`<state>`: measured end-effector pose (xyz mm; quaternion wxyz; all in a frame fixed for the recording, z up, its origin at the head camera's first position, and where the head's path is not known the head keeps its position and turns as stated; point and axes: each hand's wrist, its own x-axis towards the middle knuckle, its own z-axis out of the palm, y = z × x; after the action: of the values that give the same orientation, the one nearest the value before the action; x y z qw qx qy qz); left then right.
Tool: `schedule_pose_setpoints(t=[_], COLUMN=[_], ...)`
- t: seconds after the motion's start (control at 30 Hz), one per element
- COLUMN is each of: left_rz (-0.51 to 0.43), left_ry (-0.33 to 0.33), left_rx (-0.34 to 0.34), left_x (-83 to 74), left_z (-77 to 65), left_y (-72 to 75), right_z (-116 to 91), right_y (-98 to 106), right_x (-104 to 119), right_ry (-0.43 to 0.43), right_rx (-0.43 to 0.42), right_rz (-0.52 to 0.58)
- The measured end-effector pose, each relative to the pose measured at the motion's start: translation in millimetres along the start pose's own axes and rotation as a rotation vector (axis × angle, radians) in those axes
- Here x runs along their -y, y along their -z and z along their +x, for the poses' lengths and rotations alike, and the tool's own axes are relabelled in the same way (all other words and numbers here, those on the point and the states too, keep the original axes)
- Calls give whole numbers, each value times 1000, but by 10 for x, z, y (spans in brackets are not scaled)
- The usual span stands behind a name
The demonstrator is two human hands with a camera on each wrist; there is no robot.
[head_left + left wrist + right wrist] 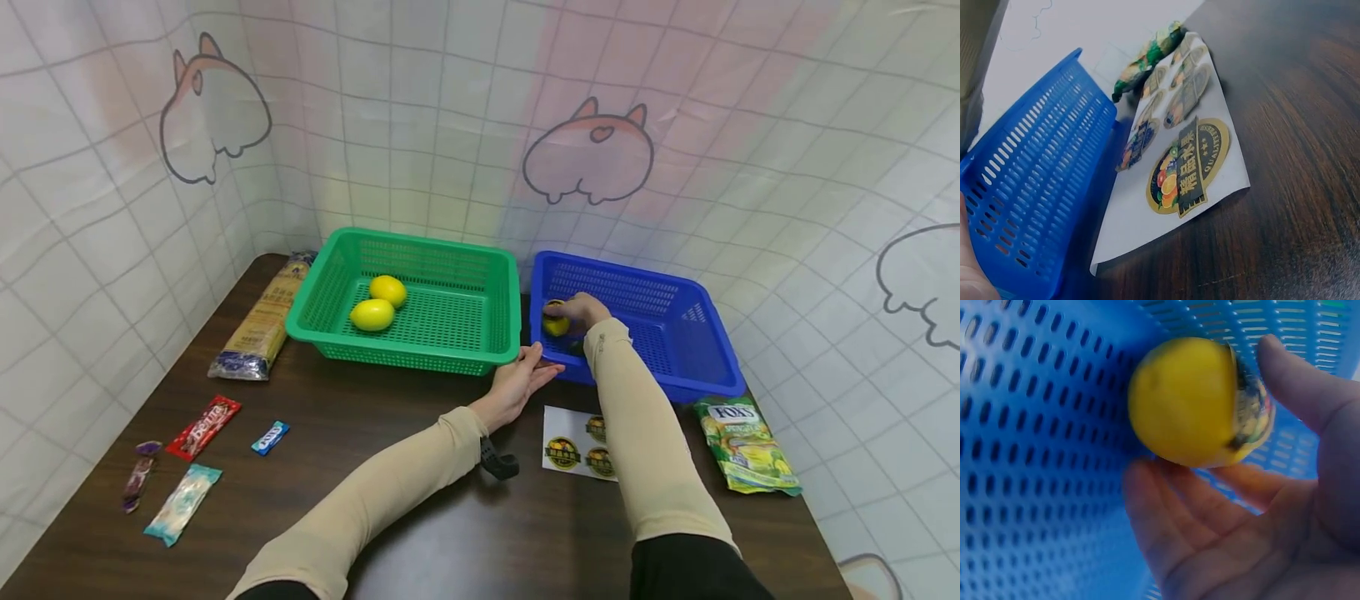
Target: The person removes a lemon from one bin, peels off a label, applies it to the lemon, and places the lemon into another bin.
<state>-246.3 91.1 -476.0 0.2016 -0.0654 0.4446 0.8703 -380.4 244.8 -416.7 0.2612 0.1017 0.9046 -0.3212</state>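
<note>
My right hand (583, 310) reaches into the left end of the blue basket (678, 385), at a yellow lemon (1182, 403). In the right wrist view the lemon bears a dark sticker (1252, 415). The fingers extend beneath it, with the thumb apart from the fingers near the sticker. My left hand (517, 383) lies with fingers extended at the blue basket's front left corner, beside the green basket (405, 358). Two more lemons, one in front (372, 315) and one behind (388, 290), lie inside the green basket.
A sheet of round fruit stickers (562, 452) lies before the blue basket, partly hidden by the right sleeve. A green FOX'S bag (750, 446) sits at the right. Noodle-like pack (262, 321), red wrapper (204, 427), blue sweet (270, 437), pale bar (182, 504) and purple sweet (140, 477) are left.
</note>
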Motion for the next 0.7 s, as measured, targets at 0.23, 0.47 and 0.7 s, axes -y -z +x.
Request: schedule_pose_setpoints(t=[0.23,0.47,0.7], left_rz=[6,3,40], left_ry=[-17,-19,41], left_rx=[7,-2,67], left_x=[-38,-116,-61], left_z=[14,20,-5], left_y=[41,47,43], right_z=[-300,-836,-1435], right_y=[220,291,90], right_x=[270,539,325], right_ry=[90,365,549], right_rx=[-124,-261,-307], right_rz=[-208,-192,-133])
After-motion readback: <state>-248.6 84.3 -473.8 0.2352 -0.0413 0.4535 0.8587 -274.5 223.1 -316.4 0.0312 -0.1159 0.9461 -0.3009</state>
